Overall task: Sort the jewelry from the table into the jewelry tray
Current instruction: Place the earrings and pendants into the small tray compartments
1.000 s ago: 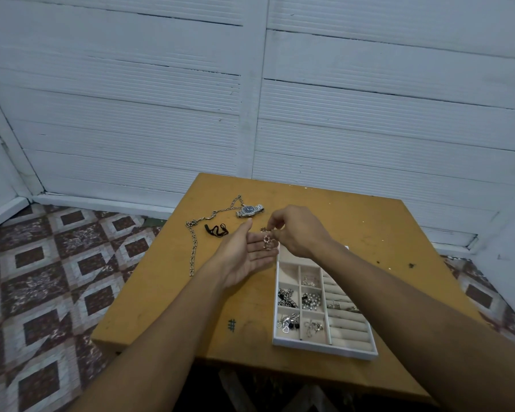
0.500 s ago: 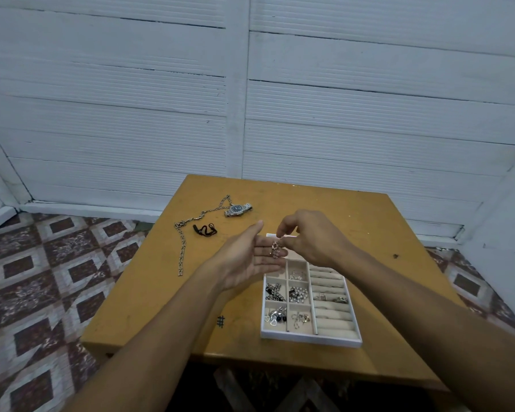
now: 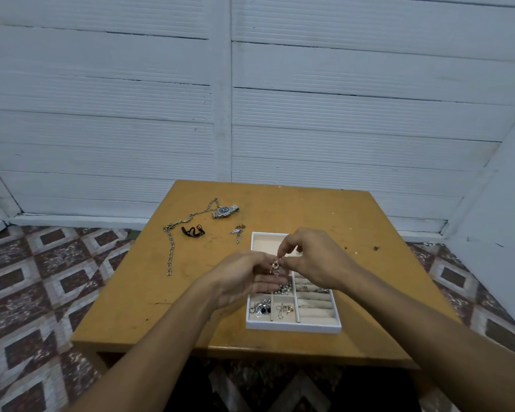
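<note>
Both hands slid back over the jewelry tray, right hand grip pinching a dangly earring above the far compartments, left hand spread open under it.

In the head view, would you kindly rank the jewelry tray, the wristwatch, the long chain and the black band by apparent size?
1. jewelry tray
2. long chain, thin but long
3. wristwatch and black band: they look alike, so no ranking.
</note>
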A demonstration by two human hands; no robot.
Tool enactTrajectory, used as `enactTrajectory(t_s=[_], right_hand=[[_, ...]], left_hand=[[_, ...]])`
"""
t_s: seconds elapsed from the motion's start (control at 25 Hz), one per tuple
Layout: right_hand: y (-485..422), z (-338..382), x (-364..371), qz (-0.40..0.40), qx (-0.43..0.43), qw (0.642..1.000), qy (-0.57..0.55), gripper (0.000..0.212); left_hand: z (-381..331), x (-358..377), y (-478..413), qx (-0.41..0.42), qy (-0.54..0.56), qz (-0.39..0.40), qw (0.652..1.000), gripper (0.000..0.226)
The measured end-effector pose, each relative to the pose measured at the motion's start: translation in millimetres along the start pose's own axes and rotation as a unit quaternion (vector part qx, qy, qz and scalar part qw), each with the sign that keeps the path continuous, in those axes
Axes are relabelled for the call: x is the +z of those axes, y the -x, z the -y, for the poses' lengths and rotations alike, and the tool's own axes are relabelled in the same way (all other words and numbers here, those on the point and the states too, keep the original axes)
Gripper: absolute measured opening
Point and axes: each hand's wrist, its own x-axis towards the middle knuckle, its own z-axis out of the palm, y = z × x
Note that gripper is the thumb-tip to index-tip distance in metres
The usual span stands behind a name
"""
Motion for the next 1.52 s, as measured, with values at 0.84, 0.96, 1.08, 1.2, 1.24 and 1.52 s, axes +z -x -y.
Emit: enactTrajectory(t_s=[0.84,0.96,1.08,1.2,1.24,1.52], right_hand=[[56,-7,13,0.001,0.028,0.999,-0.017,0.014],[55,-9,13,0.008,0.035,0.999,-0.009,0.015],[51,-10,13,0.015,0.034,0.999,0.000,0.014],[41,-9,15,0.030,0.038,0.999,-0.019,0.007],[37,-7,17,0.037,0.040,0.998,-0.028,0.005],[-11,13,37,0.067,0.022,0.997,-0.022,0.022]], left_hand=[[18,29,36,0.007,-0.225,-0.047,0.973,0.030],[18,23,34,0.013,-0.232,-0.056,0.971,0.028],[18,16,30,0.032,-0.241,-0.059,0.968,0.027],[18,9,27,0.076,-0.265,-0.104,0.956,0.023],[19,5,26,0.101,-0.289,-0.132,0.943,0.020],[24,-42,18,0.173,-0.480,-0.231,0.829,0.031]])
